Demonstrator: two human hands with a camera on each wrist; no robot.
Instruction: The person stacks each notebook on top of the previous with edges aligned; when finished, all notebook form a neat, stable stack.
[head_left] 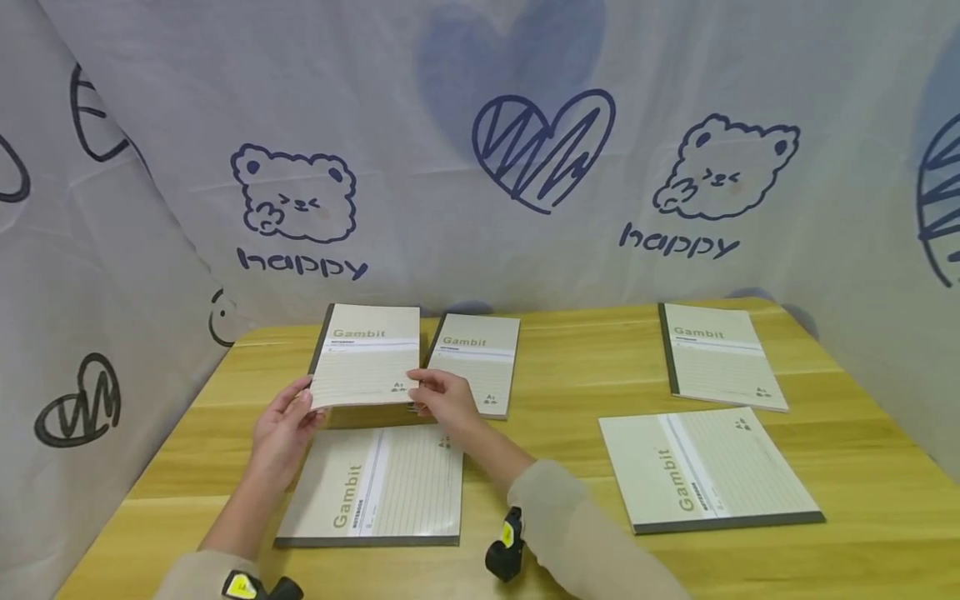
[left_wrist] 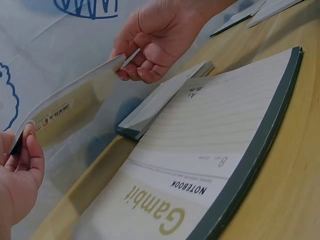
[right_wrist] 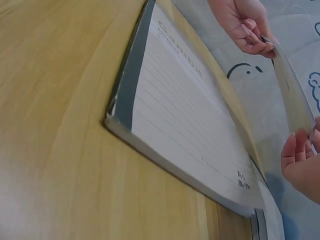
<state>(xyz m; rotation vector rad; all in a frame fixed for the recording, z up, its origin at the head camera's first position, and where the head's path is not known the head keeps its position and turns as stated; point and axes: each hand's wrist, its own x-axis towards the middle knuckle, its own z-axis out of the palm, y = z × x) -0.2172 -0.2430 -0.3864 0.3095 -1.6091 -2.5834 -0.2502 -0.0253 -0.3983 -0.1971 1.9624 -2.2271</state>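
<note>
Left hand (head_left: 281, 432) and right hand (head_left: 450, 402) pinching a thin rectangular paper notebook (head_left: 365, 360), dark spine strip (head_left: 321, 340), yellowish wood-grain table (head_left: 558, 392) below.

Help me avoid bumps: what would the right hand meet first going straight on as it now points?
The right hand would first meet the cream rectangular paper notebook it pinches; beyond, probably the white printed cloth backdrop, though depth is unclear.

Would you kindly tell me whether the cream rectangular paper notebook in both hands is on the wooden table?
Off: the notebook is raised, its barcoded underside visible.
</note>
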